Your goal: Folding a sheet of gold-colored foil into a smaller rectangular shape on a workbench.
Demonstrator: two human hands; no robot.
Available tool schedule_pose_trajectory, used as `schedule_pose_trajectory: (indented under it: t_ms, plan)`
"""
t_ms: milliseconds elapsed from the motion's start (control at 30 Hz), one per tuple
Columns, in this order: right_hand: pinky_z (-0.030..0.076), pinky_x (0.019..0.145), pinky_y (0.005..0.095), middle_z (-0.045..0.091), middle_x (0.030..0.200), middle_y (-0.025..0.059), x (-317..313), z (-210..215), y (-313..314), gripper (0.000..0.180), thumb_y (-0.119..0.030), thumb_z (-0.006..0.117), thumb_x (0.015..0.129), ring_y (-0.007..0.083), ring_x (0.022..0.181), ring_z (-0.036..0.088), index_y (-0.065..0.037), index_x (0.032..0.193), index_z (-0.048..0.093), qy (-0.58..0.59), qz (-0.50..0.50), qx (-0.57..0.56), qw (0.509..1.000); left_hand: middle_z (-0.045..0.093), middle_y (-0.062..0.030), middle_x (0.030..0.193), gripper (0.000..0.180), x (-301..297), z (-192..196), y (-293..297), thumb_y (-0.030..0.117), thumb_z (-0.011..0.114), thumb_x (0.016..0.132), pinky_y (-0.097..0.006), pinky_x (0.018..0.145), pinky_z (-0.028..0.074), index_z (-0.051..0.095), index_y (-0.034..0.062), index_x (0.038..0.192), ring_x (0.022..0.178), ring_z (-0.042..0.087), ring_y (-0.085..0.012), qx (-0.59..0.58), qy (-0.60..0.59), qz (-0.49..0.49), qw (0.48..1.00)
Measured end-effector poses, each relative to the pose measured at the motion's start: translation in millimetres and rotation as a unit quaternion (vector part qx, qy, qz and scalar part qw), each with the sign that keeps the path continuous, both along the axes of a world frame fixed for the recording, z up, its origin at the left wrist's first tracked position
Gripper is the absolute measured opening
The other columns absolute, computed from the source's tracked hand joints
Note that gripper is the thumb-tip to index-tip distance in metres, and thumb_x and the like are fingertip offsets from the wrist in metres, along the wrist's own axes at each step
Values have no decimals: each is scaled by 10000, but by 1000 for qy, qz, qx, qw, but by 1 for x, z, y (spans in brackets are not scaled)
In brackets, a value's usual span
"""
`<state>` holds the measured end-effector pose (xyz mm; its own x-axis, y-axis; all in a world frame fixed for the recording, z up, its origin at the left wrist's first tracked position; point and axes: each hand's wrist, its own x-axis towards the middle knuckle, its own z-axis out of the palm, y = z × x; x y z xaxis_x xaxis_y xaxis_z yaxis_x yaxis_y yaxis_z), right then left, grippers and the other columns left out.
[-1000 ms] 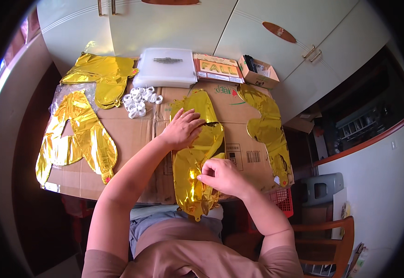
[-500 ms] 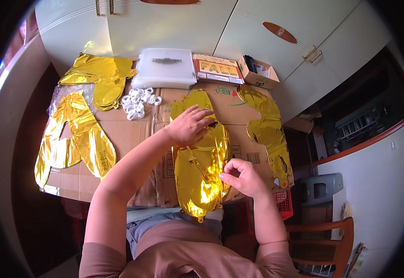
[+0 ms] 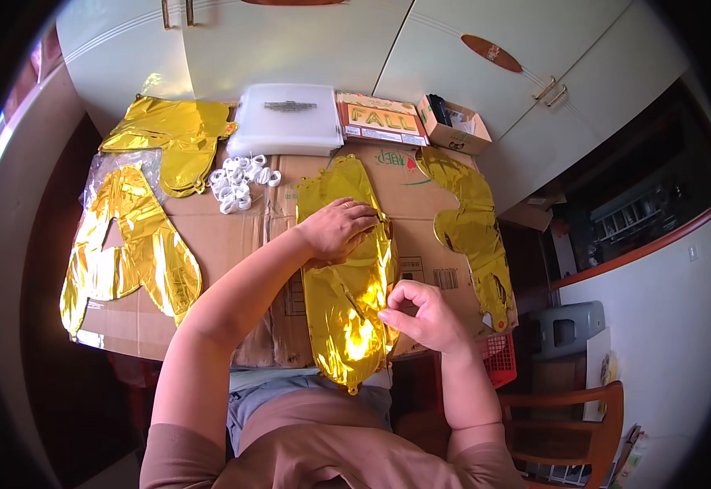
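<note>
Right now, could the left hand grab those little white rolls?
Probably yes. The white rolls sit beyond the left hand, off to its left, with nothing standing between them. The hand would just have to leave the gold foil piece it rests on.

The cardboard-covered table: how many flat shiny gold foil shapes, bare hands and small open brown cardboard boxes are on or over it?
Flat shiny gold foil shapes: 4
Bare hands: 2
Small open brown cardboard box: 1
Total: 7
</note>
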<state>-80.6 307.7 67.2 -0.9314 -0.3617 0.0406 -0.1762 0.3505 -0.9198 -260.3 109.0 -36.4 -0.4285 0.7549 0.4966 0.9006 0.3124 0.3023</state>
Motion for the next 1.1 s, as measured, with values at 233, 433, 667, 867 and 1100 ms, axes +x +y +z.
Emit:
schedule_pose_trajectory:
  t_ms: [233, 433, 667, 867, 1100]
  plan:
    - [485, 628, 323, 623, 753, 73, -5, -10, -38, 192, -114, 768, 833, 174, 670, 600, -22, 791, 604, 47, 61, 99, 992, 613, -155, 1322, 353, -3, -1, 0, 174, 601, 939, -448, 1101, 396, 633, 10, 1250, 1236, 569, -325, -1, -4, -4, 1000]
    - [507, 742, 451, 660, 772, 120, -16, -46, -60, 277, -284, 726, 831, 336, 782, 660, -37, 761, 623, 89, 144, 270, 948, 642, -153, 1271, 370, -7, 1, -1, 227, 571, 968, -433, 1098, 400, 612, 26, 1275, 1219, 579, -317, 14, -38, -7, 999]
    - [504, 718, 442, 651, 755, 116, -8, -36, -52, 364, -360, 746, 855, 328, 752, 653, -52, 723, 607, 84, 171, 230, 954, 641, -150, 1255, 354, -2, 4, 0, 241, 592, 948, -433, 1088, 406, 624, 43, 1241, 1199, 587, -317, 30, -38, -4, 999]
    - [522, 789, 441, 675, 993, 136, -26, -50, 0, 213, -251, 705, 913, 313, 877, 663, -44, 955, 673, 225, -75, 224, 945, 626, -159, 1285, 336, -3, 2, 1, 234, 643, 922, -449, 1083, 412, 664, 21, 1181, 1206, 585, -324, 15, -32, -13, 999]
    - [220, 1204, 530, 373, 1571, 195, -54, -89, 22, 595, -388, 522, 1012, 379, 1470, 316, -23, 1473, 434, 249, -23, 398, 883, 626, -154, 1279, 303, -4, 1, 1, 193, 633, 926, -444, 1071, 426, 670, 19, 1172, 1189, 592, -329, 24, -17, -14, 999]
